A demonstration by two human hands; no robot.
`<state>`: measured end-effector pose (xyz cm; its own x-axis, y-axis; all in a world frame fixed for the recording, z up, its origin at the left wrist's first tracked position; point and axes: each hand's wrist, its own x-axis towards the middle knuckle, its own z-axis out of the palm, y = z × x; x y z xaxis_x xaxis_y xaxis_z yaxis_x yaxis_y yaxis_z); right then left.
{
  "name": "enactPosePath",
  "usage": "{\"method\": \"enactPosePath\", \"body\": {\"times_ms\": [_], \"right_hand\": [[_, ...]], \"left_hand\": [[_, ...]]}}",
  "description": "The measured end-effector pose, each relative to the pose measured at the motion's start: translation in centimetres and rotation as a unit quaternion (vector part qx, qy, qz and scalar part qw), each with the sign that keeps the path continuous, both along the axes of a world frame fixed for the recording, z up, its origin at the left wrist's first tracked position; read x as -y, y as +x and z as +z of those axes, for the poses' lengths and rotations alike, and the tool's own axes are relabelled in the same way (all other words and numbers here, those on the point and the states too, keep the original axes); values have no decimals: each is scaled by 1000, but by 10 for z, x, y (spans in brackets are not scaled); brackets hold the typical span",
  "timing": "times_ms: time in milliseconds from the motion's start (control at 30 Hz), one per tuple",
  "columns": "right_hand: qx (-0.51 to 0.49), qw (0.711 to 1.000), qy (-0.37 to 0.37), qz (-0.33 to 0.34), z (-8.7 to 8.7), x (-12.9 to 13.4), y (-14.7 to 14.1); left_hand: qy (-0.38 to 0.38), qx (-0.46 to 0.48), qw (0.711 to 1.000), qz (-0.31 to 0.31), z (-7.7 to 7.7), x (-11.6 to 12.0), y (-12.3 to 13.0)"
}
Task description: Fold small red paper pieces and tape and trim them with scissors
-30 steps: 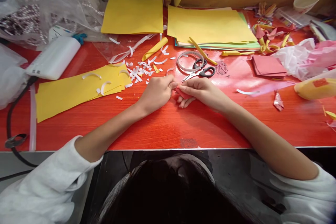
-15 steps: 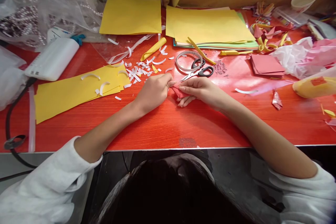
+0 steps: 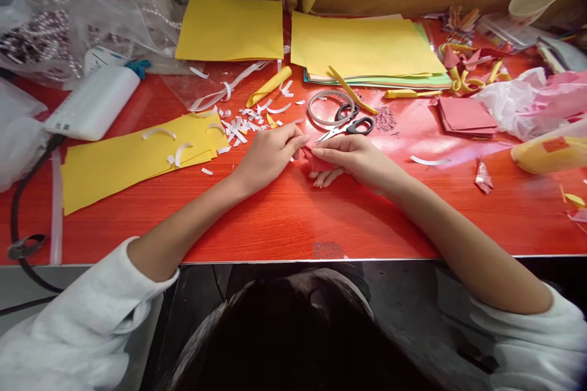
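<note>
Between my hands is a small folded piece of red paper [image 3: 317, 162], partly covered by fingers. My left hand [image 3: 274, 153] pinches its left corner between thumb and forefinger. From the other side my right hand [image 3: 352, 157] grips it, thumb on top and other fingers curled beneath. Just beyond the fingertips lie black-handled scissors [image 3: 351, 126], their blades pointing toward my hands. A roll of clear tape [image 3: 316, 111] rests against the scissors. White paper scraps [image 3: 243, 125] are scattered beyond my left hand.
Yellow strips [image 3: 123, 159] lie at left beside a white power bank [image 3: 94, 104] with a black cable. Yellow sheets [image 3: 362, 43] are stacked at the back. Red paper squares [image 3: 466, 116] and a small folded red piece [image 3: 483, 176] lie right. The table's front edge [image 3: 275, 261] is close to me.
My left thumb and fingers have shifted slightly at the red paper's left corner, and a little more of the paper shows. My right hand keeps its grip.
</note>
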<state>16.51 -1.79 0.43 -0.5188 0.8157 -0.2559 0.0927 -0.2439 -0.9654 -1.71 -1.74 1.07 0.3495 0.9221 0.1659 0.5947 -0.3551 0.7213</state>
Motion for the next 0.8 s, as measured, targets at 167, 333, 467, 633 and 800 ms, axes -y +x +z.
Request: {"method": "enactPosePath", "body": {"times_ms": [167, 333, 467, 633, 800], "right_hand": [[19, 999, 19, 46, 4, 1, -1], [-6, 1000, 15, 22, 4, 3, -6], [-15, 1000, 17, -11, 1, 4, -8], [-7, 1000, 26, 14, 0, 3, -7], [6, 997, 35, 64, 2, 2, -4]], "left_hand": [[8, -2, 1000, 2, -5, 2, 2], [-82, 68, 994, 10, -4, -2, 0], [-109, 89, 990, 15, -1, -3, -2], [-137, 100, 985, 5, 0, -1, 0], [-191, 165, 968, 6, -4, -1, 1]]}}
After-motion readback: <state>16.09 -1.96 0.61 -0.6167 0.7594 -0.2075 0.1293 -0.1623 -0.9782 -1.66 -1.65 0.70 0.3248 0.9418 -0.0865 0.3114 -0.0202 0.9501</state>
